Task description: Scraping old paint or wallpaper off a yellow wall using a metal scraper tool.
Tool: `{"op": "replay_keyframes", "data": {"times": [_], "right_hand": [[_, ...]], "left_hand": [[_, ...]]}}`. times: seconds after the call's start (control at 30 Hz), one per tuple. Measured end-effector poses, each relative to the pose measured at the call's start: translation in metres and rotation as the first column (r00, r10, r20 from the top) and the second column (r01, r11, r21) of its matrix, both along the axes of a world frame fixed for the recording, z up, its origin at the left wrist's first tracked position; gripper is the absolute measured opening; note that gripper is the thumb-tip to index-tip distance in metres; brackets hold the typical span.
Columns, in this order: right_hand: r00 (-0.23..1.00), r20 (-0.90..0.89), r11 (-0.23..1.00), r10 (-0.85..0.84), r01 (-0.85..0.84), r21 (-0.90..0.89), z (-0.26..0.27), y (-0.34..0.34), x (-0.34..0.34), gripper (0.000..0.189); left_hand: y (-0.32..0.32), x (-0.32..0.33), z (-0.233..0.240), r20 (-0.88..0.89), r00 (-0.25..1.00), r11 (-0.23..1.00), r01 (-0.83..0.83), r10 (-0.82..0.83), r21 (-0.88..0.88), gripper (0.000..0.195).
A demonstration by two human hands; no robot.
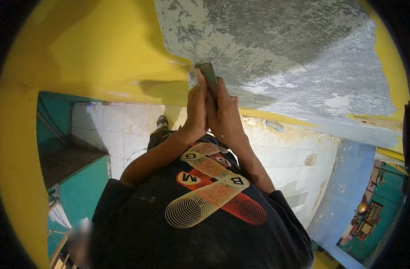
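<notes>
Both my hands meet in front of my chest, close to a wall, around a dark, flat, rectangular tool (210,74) that looks like a scraper or putty knife. My left hand (196,111) lies along its left side, the thumb or a finger reaching up near the end. My right hand (226,117) wraps it from the right. The tool's far end is at the left edge of a grey patch of plaster or putty (265,53), beside yellow painted wall (114,50). Whether the tool touches the wall cannot be told. Its lower part is hidden between my palms.
Below the wall runs a pale tiled floor (278,164) with stains along its edge. A green-walled recess (84,188) stands at the left, with a person's blurred head (81,243) near the lower left. At the right are a blue wall strip (347,181) and an opening onto green walls.
</notes>
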State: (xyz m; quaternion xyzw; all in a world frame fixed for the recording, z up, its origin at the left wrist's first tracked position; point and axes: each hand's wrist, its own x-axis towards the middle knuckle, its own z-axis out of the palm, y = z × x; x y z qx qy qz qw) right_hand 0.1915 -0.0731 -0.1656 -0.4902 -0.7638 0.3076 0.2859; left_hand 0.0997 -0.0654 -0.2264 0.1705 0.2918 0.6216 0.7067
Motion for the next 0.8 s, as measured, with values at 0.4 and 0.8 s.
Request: {"op": "replay_keyframes", "data": {"times": [0.4,0.8], "right_hand": [[0.999,0.029,0.999,-0.023,0.021,0.046,-0.009,-0.002,-0.008,0.043],[0.996,0.023,0.996,0.082,-0.082,-0.032,0.003,0.004,-0.003,0.035]], "left_hand": [[0.005,0.008,-0.009,0.328,0.94,0.995,-0.096,0.097,-0.018,0.037],[0.001,0.003,-0.013,0.206,0.976,0.995,-0.06,0.076,-0.081,0.049]]}}
